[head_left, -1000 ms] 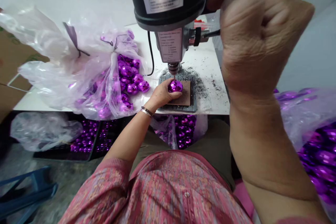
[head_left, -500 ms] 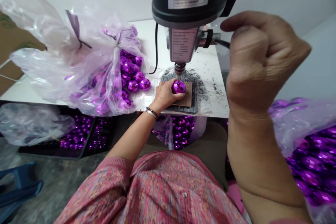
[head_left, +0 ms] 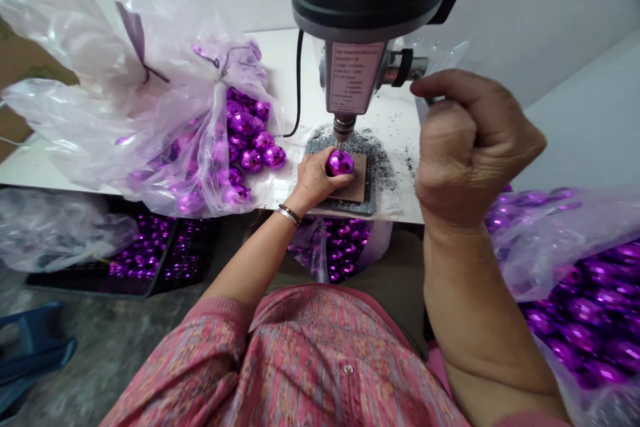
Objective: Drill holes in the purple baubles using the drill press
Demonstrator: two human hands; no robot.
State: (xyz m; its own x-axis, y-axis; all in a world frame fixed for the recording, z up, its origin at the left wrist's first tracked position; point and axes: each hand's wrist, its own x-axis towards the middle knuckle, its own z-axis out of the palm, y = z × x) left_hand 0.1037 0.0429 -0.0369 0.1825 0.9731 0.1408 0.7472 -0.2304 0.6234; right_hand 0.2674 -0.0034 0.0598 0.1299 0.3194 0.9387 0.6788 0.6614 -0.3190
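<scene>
Left hand (head_left: 315,181): grasping one mirrored purple bauble (head_left: 340,163) on the brown pad (head_left: 358,188), the bauble's top just under my drill bit (head_left: 341,144). Right hand (head_left: 470,150): clenched on the black feed lever (head_left: 429,101), the nearer hand to it.

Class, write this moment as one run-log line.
left hand holds purple bauble | under drill press | right hand on feed lever

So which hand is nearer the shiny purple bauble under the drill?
Left. The left hand cups the bauble beneath the drill press, while the right hand is clenched off to the bauble's right, not touching it.
</scene>
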